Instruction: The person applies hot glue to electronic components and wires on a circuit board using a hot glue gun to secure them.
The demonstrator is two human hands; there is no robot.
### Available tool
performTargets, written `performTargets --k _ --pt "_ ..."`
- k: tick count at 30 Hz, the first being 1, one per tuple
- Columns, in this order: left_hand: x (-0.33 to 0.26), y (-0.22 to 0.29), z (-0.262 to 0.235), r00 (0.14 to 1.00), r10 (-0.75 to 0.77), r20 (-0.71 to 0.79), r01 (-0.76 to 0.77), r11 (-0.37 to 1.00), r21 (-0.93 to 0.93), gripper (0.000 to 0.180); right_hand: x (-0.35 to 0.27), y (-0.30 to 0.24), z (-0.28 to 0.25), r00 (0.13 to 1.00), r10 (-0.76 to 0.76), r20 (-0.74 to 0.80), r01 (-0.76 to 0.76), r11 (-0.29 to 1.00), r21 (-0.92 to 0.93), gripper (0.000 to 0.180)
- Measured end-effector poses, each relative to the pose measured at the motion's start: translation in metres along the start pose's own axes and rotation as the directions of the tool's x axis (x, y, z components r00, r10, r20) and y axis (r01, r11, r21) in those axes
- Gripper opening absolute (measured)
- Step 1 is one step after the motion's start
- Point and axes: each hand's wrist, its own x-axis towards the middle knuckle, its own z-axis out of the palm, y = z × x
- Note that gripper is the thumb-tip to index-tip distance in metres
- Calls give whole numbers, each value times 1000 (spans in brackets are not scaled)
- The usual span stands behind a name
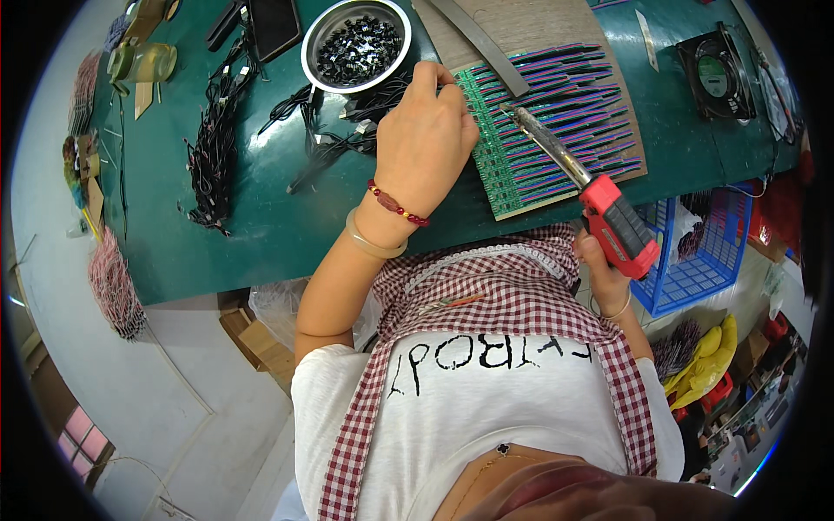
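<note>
My right hand point(599, 263) is wrapped round the red and black handle of a soldering iron point(618, 224). Its metal tip points up and left, close to a green circuit board panel point(493, 181). Rows of thin multicoloured wires point(573, 113) run rightward from the panel. At the panel's upper left edge, my left hand point(426, 130) has thumb and fingers pinched together; anything between them is hidden by the hand. A curved grey metal strip point(478, 43) lies over the upper wires, its lower end near the iron's tip.
Beneath the panel is a brown board point(556, 19). A metal bowl point(352, 89) of small black parts stands behind my left hand. Black cable bundles point(213, 165) lie further left. On the right are a black fan-like device point(714, 76) and, below the table edge, a blue crate point(695, 291).
</note>
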Motion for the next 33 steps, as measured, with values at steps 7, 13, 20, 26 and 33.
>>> performTargets --k 7,13,20,26,33 --pt "1 1 0 1000 2 -2 -2 1000 12 9 2 -3 5 1000 14 -20 -13 999 47 19" --pt "-4 2 -4 998 -22 53 21 1000 18 9 3 -7 6 1000 25 -16 -24 997 76 20" --pt "-29 -30 -54 990 -117 -81 112 992 -60 22 2 1 1 1000 9 -20 -8 998 64 35" --pt "-65 -69 -57 988 -110 110 80 965 249 31 21 -15 2 992 53 -111 -21 961 276 35" --pt "-78 -93 -74 990 -97 100 47 907 418 17 25 -27 2 993 23 -119 29 909 416 35"
